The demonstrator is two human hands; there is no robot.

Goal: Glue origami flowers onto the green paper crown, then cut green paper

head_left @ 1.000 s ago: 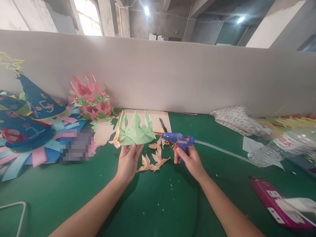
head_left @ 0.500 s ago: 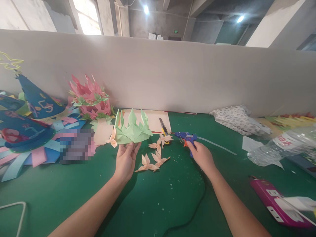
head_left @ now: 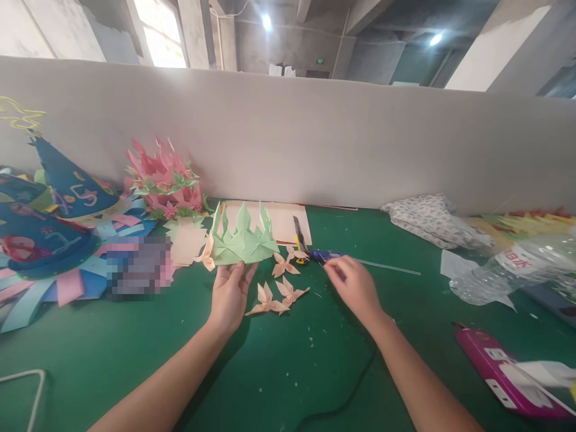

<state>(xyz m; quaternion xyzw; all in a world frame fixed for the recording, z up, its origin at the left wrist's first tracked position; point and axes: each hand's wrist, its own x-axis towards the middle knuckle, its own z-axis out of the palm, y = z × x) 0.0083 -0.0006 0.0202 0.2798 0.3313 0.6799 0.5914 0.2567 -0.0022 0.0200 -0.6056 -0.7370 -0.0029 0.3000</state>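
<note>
My left hand point(head_left: 231, 294) is closed on the lower edge of a pale green folded-paper crown point(head_left: 243, 240), holding it upright above the table. A peach paper flower point(head_left: 206, 253) sits at the crown's left end. My right hand point(head_left: 353, 287) has its fingers drawn together beside the blue hot glue gun point(head_left: 318, 255). That hand covers the gun's grip, and whatever its fingertips pinch is hidden. A clear glue stick point(head_left: 391, 267) juts from the gun's back. Several loose peach paper flowers point(head_left: 267, 300) lie between my hands.
A yellow-black utility knife point(head_left: 300, 237) lies beyond the flowers, near cream paper point(head_left: 279, 219). Pink paper crowns point(head_left: 166, 180) and blue cone hats point(head_left: 74, 186) stand left. To the right are a plastic bottle point(head_left: 508, 270) and a magenta power strip point(head_left: 506, 369). A dark cord point(head_left: 346, 399) crosses the front.
My right hand has shifted left and brought the glue gun lower. Its fingers have moved from around the grip to a pinch near the barrel. The crown stays in my left hand.
</note>
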